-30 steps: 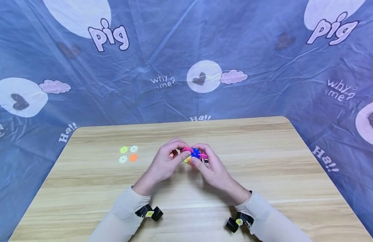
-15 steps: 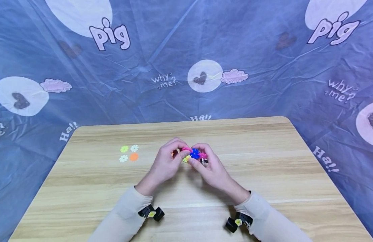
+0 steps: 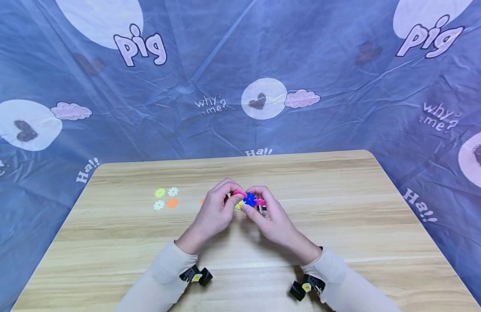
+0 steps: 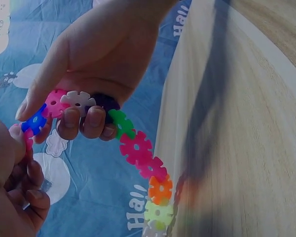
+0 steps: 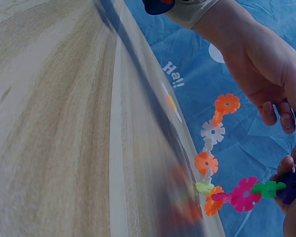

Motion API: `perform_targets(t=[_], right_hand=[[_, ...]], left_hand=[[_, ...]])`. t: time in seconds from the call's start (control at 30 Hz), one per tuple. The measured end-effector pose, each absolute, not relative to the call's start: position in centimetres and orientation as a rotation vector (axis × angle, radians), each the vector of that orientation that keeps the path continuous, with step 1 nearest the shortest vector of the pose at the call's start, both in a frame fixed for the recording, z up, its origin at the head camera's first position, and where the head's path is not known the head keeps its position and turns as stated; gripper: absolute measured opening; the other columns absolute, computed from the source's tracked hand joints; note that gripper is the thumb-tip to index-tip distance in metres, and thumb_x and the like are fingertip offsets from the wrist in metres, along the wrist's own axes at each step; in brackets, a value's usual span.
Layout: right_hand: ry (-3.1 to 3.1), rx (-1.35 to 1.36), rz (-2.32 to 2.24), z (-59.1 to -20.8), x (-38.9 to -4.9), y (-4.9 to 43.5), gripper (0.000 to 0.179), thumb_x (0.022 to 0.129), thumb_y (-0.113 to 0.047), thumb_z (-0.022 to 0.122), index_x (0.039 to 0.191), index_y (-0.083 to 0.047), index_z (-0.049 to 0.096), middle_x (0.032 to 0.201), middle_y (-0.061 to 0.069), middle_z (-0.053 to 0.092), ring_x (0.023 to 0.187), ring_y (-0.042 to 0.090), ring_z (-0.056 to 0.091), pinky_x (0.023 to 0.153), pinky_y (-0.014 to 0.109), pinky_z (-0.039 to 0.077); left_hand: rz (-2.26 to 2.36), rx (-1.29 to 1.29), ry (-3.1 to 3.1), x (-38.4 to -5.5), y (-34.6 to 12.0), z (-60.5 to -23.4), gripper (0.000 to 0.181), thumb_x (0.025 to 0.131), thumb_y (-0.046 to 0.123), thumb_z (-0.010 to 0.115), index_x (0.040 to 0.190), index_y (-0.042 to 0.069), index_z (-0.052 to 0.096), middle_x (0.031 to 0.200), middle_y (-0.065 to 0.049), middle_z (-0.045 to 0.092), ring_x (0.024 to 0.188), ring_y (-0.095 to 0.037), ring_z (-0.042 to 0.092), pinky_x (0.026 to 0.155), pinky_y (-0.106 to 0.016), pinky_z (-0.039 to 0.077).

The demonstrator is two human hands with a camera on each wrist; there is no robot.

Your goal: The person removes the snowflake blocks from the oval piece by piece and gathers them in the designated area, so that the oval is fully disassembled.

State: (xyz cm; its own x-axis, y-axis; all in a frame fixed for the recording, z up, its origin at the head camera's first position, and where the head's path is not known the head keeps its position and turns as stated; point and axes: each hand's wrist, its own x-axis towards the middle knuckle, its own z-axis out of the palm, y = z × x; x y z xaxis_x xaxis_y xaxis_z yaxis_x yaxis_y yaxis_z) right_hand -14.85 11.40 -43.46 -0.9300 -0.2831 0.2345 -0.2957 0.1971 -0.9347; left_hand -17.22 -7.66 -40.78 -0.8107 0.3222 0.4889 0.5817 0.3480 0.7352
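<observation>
Over the middle of the table both hands work on a chain of slotted snowflake discs. My left hand (image 3: 217,206) pinches a pink snowflake disc (image 3: 238,193) at one end. Its edge meets a blue disc (image 3: 250,199), on which my right thumb lies. My right hand (image 3: 272,219) grips the chain, its fingers curled round pink, white (image 4: 78,103) and dark discs. From there the chain hangs on through a green disc (image 4: 122,124), larger pink ones (image 4: 136,147), and orange, yellow and white discs. In the right wrist view, its far end is an orange disc (image 5: 227,104).
Several loose discs lie on the table left of the hands: a yellow disc (image 3: 160,193), white discs (image 3: 173,191) and an orange disc (image 3: 172,203). The wooden table (image 3: 240,277) ends at a printed blue cloth (image 3: 178,121) behind it. Each wrist wears a black camera.
The blue disc has shifted slightly left and turned flatter to the head view. An orange bit of the chain now shows left of my left hand instead of between its fingers. Both grips stay.
</observation>
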Motion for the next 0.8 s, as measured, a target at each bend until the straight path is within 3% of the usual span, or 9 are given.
perform_targets(t=[0.4,0.8], right_hand=[[-2.43,0.58,1.859,-43.72,-14.92,11.36,0.035,0.105,-0.015,0.071,0.136,-0.01,0.055,0.111,0.012,0.068,0.093,0.015,0.067,0.079,0.027,0.061],[-2.426,0.576,1.878,-43.37,-14.69,11.27,0.035,0.104,-0.013,0.071,0.135,-0.007,0.055,0.111,0.014,0.067,0.093,0.015,0.066,0.078,0.027,0.061]], left_hand=[[-1.376,-0.829,-2.388,-17.22,-7.63,-40.8,0.005,0.103,0.005,0.068,0.098,0.005,0.068,0.092,-0.005,0.065,0.085,-0.013,0.059,0.076,-0.028,0.053],[-1.405,-0.795,-2.406,-17.01,-7.57,-40.83,0.005,0.104,0.005,0.066,0.099,0.004,0.067,0.095,-0.006,0.066,0.088,-0.016,0.062,0.081,-0.03,0.056]])
